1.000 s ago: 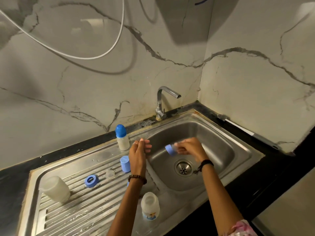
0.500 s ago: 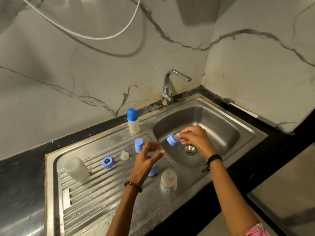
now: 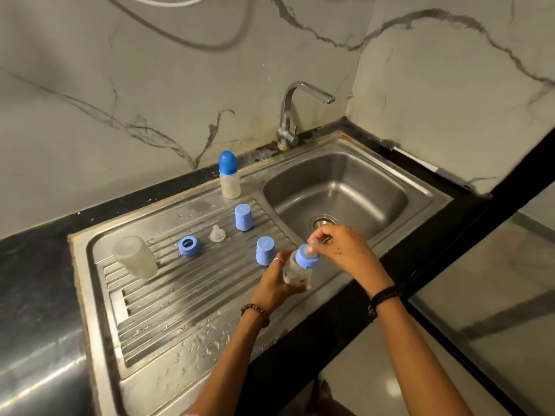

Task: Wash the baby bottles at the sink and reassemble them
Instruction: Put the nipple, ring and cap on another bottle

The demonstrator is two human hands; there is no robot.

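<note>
My left hand (image 3: pixel 274 283) grips a small clear bottle (image 3: pixel 295 270), lifted and tilted over the drainboard's right edge. On its neck sits a blue collar with a teat (image 3: pixel 307 256), and my right hand (image 3: pixel 341 249) pinches that teat from above. Two blue caps (image 3: pixel 243 217) (image 3: pixel 265 251) stand on the drainboard. Left of them lie a loose clear teat (image 3: pixel 217 234) and a blue collar ring (image 3: pixel 189 246). A clear bottle body (image 3: pixel 135 257) stands upside down at the far left. A capped assembled bottle (image 3: pixel 229 175) stands at the back.
The steel sink basin (image 3: pixel 339 187) with its drain lies to the right, under the tap (image 3: pixel 292 115). The ribbed drainboard (image 3: pixel 168 298) is wet at the front. Marble walls close off the back and right. A black counter edge (image 3: pixel 414 265) runs along the front.
My left hand has picked up the clear bottle from the drainboard's front. My right hand brought the blue collar with its teat onto the bottle's neck. The camera tilted down.
</note>
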